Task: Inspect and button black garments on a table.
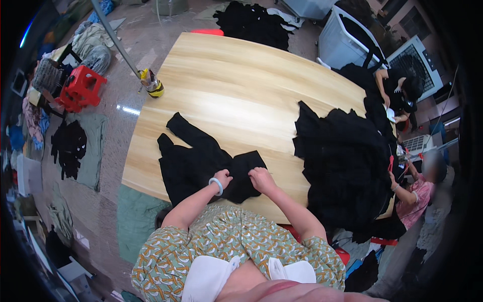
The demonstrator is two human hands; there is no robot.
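Observation:
A black knit garment [193,163] lies on the near left of the wooden table, one sleeve stretched toward the far left. My left hand [222,177], with a pale bangle on its wrist, is closed with curled fingers on the cloth at the garment's right side. My right hand [260,179] pinches the right edge of a squarish black section there. Whether that section is a sleeve or a separate piece, I cannot tell. The cloth between the two hands rests on the tabletop.
The wooden table [226,80] carries a large heap of black garments [347,166] on its right. A wrapped yellow-and-black bundle [152,84] sits at its left edge by a metal pole. Two people work along the right side. Red stools [83,89] stand on the floor at left.

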